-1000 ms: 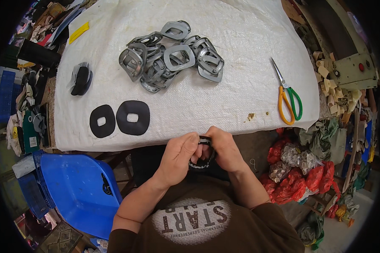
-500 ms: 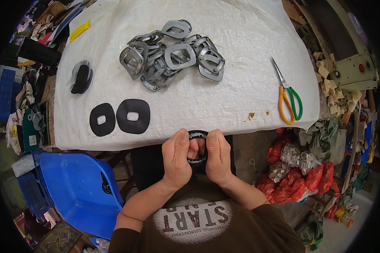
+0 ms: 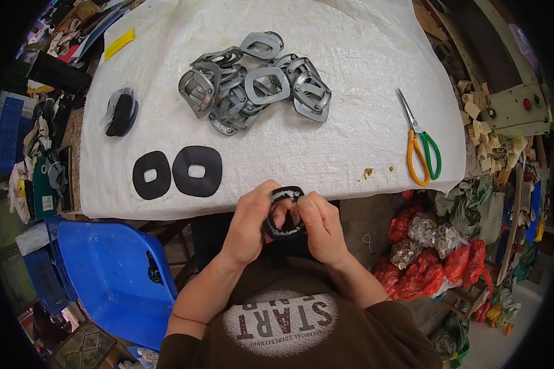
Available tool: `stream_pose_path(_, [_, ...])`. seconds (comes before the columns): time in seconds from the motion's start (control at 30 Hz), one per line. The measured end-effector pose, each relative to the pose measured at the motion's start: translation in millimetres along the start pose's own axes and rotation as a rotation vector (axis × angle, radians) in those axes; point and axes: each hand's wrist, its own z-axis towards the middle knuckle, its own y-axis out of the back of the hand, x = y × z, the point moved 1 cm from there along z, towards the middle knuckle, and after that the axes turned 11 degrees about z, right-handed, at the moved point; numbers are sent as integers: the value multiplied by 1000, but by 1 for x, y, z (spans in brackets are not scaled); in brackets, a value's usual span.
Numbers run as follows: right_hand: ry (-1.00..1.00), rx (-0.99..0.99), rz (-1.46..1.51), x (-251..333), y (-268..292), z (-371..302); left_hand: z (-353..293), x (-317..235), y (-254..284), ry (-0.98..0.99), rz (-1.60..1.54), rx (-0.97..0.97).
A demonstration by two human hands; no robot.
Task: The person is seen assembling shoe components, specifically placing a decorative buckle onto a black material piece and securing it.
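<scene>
Just off the table's near edge, I hold a black fabric-covered ring-shaped frame [image 3: 287, 230] between both hands. Whitish patches show along its inner rim. My left hand [image 3: 250, 220] is closed round its left side, with fingertips visible through the opening. The thumb of my right hand [image 3: 324, 229] presses on the ring's right edge, its fingers curled behind. On the table to the left lie two black fabric pieces with a central hole, a smaller one [image 3: 151, 175] and a larger one [image 3: 197, 171]. A heap of grey metal frames [image 3: 267, 85] sits at the middle back.
Scissors [image 3: 420, 144] with orange and green handles lie on the right of the white-covered table [image 3: 351, 147]. A stack of black pieces [image 3: 122, 112] and a yellow strip [image 3: 119, 45] are at left. A blue tub [image 3: 104, 277] stands lower left, red bags [image 3: 421, 267] lower right.
The ring has tilted, showing more of its inner rim. My left hand has moved slightly left and up round its side; my right thumb has shifted down onto the right edge.
</scene>
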Motion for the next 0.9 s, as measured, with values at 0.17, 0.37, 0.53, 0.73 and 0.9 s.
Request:
stream_pose_path(0.17, [-228, 117, 711, -4, -8, -2, 0, 0, 1, -164, 335, -198])
stream_pose_path(0.37, [-194, 14, 519, 0, -15, -13, 0, 4, -2, -211, 428, -324])
stream_pose_path(0.53, [-383, 54, 388, 1, -6, -7, -2, 16, 0, -270, 471, -368])
stream_pose_path(0.73, [-229, 43, 523, 1, -17, -7, -1, 12, -4, -312, 472, -447])
stream_pose_path(0.9, [-147, -31, 366, 4, -21, -8, 0, 19, -6, -397, 538, -447])
